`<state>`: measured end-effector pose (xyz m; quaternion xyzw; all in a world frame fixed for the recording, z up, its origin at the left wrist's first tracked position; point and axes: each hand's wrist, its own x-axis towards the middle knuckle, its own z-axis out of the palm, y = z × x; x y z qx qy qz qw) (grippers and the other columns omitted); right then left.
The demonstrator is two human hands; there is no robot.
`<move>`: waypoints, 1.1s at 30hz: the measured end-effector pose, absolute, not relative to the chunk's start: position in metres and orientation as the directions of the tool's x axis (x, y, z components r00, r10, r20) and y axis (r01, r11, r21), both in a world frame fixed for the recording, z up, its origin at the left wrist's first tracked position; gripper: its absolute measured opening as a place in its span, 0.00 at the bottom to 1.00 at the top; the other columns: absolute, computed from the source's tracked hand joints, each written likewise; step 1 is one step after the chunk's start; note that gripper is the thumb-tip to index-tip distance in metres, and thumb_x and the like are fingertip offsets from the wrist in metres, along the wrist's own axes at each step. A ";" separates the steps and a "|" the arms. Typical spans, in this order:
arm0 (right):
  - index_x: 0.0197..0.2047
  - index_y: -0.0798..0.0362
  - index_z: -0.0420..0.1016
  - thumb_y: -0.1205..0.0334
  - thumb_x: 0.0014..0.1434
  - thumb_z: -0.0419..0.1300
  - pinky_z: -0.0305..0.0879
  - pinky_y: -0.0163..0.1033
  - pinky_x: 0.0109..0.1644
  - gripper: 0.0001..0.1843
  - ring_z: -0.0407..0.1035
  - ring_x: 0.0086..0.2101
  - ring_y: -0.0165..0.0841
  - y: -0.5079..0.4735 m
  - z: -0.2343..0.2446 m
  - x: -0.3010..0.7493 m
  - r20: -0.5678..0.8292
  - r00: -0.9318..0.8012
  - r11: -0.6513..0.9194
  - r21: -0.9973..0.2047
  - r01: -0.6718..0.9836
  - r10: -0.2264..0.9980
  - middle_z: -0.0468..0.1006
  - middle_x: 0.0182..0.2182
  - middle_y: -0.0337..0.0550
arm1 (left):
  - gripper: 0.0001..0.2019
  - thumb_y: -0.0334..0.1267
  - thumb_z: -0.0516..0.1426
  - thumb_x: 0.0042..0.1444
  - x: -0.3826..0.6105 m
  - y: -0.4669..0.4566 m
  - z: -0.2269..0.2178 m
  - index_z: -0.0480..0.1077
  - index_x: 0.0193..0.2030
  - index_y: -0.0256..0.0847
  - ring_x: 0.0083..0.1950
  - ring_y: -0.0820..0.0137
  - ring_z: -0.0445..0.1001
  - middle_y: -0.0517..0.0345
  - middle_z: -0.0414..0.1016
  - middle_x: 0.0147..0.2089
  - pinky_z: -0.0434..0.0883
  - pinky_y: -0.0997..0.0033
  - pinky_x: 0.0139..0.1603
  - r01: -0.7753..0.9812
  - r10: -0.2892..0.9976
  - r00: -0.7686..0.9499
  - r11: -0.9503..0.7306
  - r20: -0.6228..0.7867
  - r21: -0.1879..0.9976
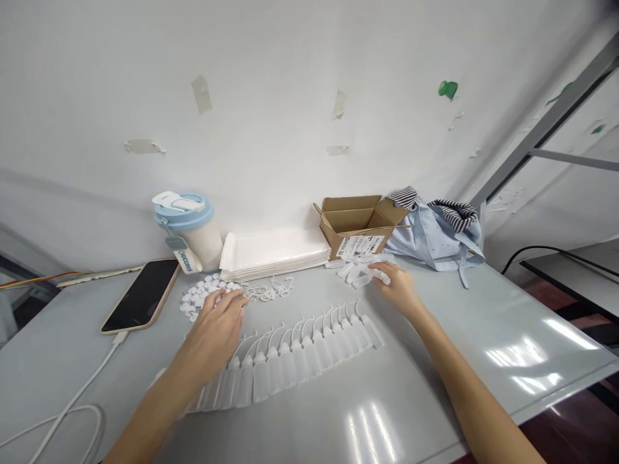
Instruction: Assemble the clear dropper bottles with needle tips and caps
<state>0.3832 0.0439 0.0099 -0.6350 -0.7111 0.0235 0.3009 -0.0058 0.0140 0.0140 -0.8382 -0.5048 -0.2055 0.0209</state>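
My left hand point(213, 332) hovers over the left part of the table, fingers loosely bent and apart, with nothing visible in them. Its fingertips are beside a pile of small white caps point(200, 293) and a tangle of thin curved white nozzle tubes point(265, 291). My right hand point(399, 287) reaches to a small heap of translucent plastic bottles point(351, 267), its thumb and fingers closed on one small bottle point(371, 277). Between my hands lies a slanting row of similar bottles point(300, 361), several of them with curved tubes at their tops. My left forearm hides part of the row.
Against the wall stand a blue-lidded tumbler point(206, 241), a stack of white padded envelopes point(275, 251), an open cardboard box point(360, 225) and a light blue cloth bag point(430, 235). A phone point(141, 296) with a white charging cable point(91, 380) lies at left.
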 end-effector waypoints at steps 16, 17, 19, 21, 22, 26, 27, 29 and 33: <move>0.43 0.53 0.79 0.73 0.52 0.51 0.65 0.52 0.49 0.20 0.68 0.48 0.46 0.046 -0.001 0.383 0.344 -0.128 0.210 -0.212 0.955 0.930 0.76 0.50 0.51 | 0.19 0.40 0.43 0.59 -0.005 0.012 0.032 0.74 0.45 0.38 0.52 0.57 0.72 0.49 0.77 0.48 0.72 0.57 0.48 0.825 0.920 0.220 -0.353 0.325 0.441; 0.43 0.53 0.79 0.74 0.52 0.51 0.65 0.52 0.48 0.20 0.67 0.49 0.46 0.045 -0.001 0.382 0.327 -0.125 0.195 -0.191 0.962 0.937 0.76 0.50 0.50 | 0.19 0.42 0.45 0.59 -0.003 0.010 0.037 0.73 0.46 0.40 0.52 0.58 0.72 0.50 0.77 0.49 0.74 0.59 0.44 0.813 0.931 0.172 -0.318 0.321 0.488; 0.44 0.52 0.79 0.74 0.53 0.50 0.65 0.52 0.46 0.21 0.65 0.49 0.48 0.044 -0.001 0.380 0.302 -0.112 0.169 -0.168 0.971 0.947 0.75 0.51 0.50 | 0.18 0.45 0.48 0.58 0.002 0.007 0.046 0.73 0.46 0.42 0.49 0.59 0.74 0.52 0.76 0.51 0.75 0.64 0.37 0.767 0.954 0.075 -0.242 0.292 0.594; 0.44 0.51 0.79 0.74 0.53 0.51 0.64 0.52 0.44 0.21 0.64 0.49 0.49 0.044 -0.001 0.378 0.301 -0.094 0.148 -0.162 0.976 0.949 0.75 0.51 0.49 | 0.16 0.47 0.51 0.56 0.007 0.003 0.055 0.73 0.45 0.44 0.46 0.61 0.76 0.54 0.76 0.50 0.75 0.66 0.38 0.683 0.963 -0.012 -0.189 0.269 0.706; 0.44 0.50 0.79 0.74 0.53 0.51 0.64 0.52 0.44 0.21 0.64 0.49 0.49 0.043 -0.001 0.377 0.309 -0.087 0.143 -0.161 0.976 0.947 0.75 0.50 0.49 | 0.15 0.47 0.53 0.55 0.009 0.002 0.058 0.74 0.44 0.44 0.45 0.62 0.76 0.54 0.77 0.48 0.76 0.65 0.41 0.631 0.962 -0.050 -0.178 0.268 0.755; 0.44 0.50 0.79 0.76 0.48 0.51 0.62 0.50 0.44 0.24 0.61 0.51 0.49 0.040 0.001 0.373 0.347 -0.095 0.162 -0.168 0.972 0.933 0.73 0.51 0.51 | 0.14 0.47 0.56 0.52 0.014 -0.001 0.063 0.74 0.41 0.44 0.49 0.62 0.75 0.55 0.77 0.47 0.74 0.65 0.48 0.506 0.952 -0.141 -0.168 0.273 0.846; 0.44 0.50 0.78 0.76 0.48 0.52 0.61 0.50 0.44 0.24 0.61 0.51 0.49 0.039 0.004 0.371 0.348 -0.106 0.176 -0.176 0.968 0.931 0.73 0.51 0.51 | 0.14 0.47 0.56 0.52 0.014 -0.001 0.062 0.74 0.41 0.44 0.49 0.62 0.75 0.55 0.77 0.47 0.74 0.65 0.49 0.511 0.950 -0.149 -0.163 0.274 0.844; 0.43 0.51 0.78 0.74 0.49 0.52 0.60 0.49 0.44 0.22 0.63 0.50 0.47 0.037 0.009 0.367 0.362 -0.137 0.220 -0.198 0.955 0.922 0.74 0.49 0.50 | 0.14 0.47 0.55 0.53 0.013 0.000 0.058 0.74 0.41 0.43 0.48 0.62 0.76 0.55 0.77 0.47 0.74 0.65 0.48 0.566 0.950 -0.130 -0.164 0.283 0.808; 0.43 0.51 0.77 0.73 0.52 0.51 0.59 0.47 0.45 0.19 0.67 0.46 0.43 0.033 0.017 0.360 0.428 -0.240 0.357 -0.218 0.908 0.872 0.77 0.45 0.49 | 0.13 0.47 0.52 0.55 0.010 0.002 0.050 0.74 0.37 0.43 0.39 0.63 0.78 0.54 0.79 0.42 0.75 0.67 0.35 0.714 0.952 0.014 -0.224 0.306 0.664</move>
